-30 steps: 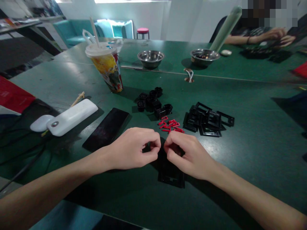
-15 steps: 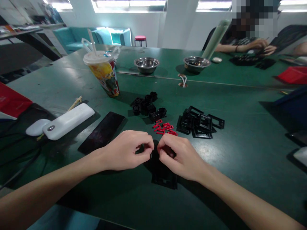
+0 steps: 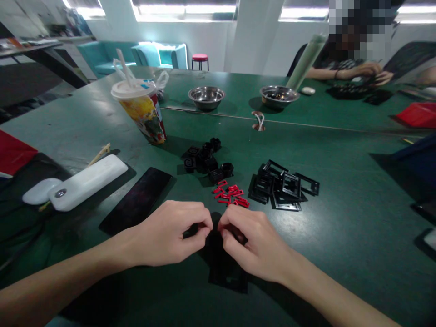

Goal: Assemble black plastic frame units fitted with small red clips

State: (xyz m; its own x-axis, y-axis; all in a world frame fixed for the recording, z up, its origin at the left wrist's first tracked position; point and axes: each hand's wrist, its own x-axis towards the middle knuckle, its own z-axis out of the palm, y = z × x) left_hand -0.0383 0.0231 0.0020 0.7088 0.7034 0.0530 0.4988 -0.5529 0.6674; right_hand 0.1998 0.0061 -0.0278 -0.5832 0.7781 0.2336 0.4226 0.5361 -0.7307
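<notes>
My left hand (image 3: pixel 173 232) and my right hand (image 3: pixel 257 240) face each other above the green table, each with thumb and index finger pinched. Whatever sits between the fingertips is too small and dark to make out. Below them a black plastic frame (image 3: pixel 229 280) lies on the table, partly covered by my right hand. Just beyond the fingertips are several small red plastic frames (image 3: pixel 231 193). Behind those is a heap of black blocky plastic parts (image 3: pixel 206 159). To the right, black rectangular frames (image 3: pixel 284 186) lie in a loose pile.
A dark phone (image 3: pixel 138 200), a white elongated device (image 3: pixel 90 181) and a paper cup with a straw (image 3: pixel 141 111) stand or lie leftward. Two metal bowls (image 3: pixel 206 97) are farther back. Across the table a person's hands (image 3: pixel 371 72) hold something dark.
My view has tilted up a little, so the table things sit lower in the picture. Both hands keep their pinch and their place over the black frame.
</notes>
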